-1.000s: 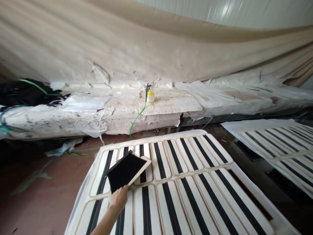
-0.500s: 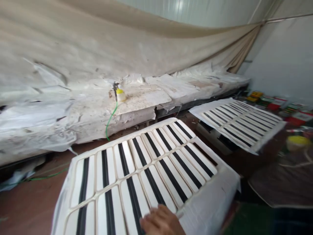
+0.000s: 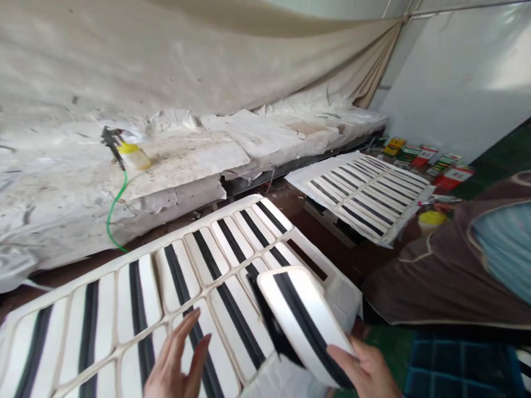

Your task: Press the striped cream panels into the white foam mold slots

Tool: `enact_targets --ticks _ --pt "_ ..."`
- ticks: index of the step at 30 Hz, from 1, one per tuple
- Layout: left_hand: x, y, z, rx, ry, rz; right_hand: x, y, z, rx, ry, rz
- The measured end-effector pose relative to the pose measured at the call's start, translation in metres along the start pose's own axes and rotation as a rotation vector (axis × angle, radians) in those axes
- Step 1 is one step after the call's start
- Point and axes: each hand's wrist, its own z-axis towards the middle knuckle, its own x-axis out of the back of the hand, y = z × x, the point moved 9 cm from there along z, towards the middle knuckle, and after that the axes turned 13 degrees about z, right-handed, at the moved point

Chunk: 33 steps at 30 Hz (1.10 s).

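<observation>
Over the right end of the near table (image 3: 342, 293), grips a raised striped panel (image 3: 305, 320) in the right hand (image 3: 365, 367), thumb across its white-and-black face. Between that panel and the near table, perhaps in the same grasp, has a black piece (image 3: 271, 326). Over the near table's middle, holds the left hand (image 3: 174, 362) unclenched, grasping nothing, above laid-out panels (image 3: 89, 320). Beyond the near table, has a yellow-topped sprayer (image 3: 131, 155) on a covered bench (image 3: 199, 152).
</observation>
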Motion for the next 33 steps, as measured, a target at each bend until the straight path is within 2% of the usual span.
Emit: enact_targets --ticks 2,4,7,9,12,16,20,27,33 --pt "-0.078 0.045 0.006 -0.117 -0.016 -0.044 0.06 0.0 0.033 -0.004 0.16 0.093" --pt "-0.172 0.085 0.011 -0.157 -0.172 -0.073 0.11 -0.004 0.068 0.046 0.296 0.088" --pt "-0.304 0.14 0.019 -0.181 -0.485 -0.004 0.163 -0.01 0.12 0.115 0.449 0.034" --pt "-0.366 0.169 0.031 -0.192 -0.622 0.047 0.186 -0.008 0.152 0.143 0.523 -0.011" --pt "-0.424 0.194 0.056 -0.224 -0.644 0.109 0.202 0.007 0.193 0.152 0.57 -0.048" --pt "-0.468 0.197 0.064 -0.291 -0.636 0.145 0.203 0.04 0.231 0.147 0.592 -0.08" --pt "-0.489 0.187 0.053 -0.36 -0.63 0.181 0.189 0.076 0.255 0.119 0.506 -0.131" --pt "-0.501 0.179 0.047 -0.349 -0.533 0.135 0.165 0.135 0.289 -0.043 0.21 -0.198" --pt "-0.497 0.18 0.053 -0.307 -0.494 0.121 0.154 0.161 0.365 -0.097 -0.01 -0.026"
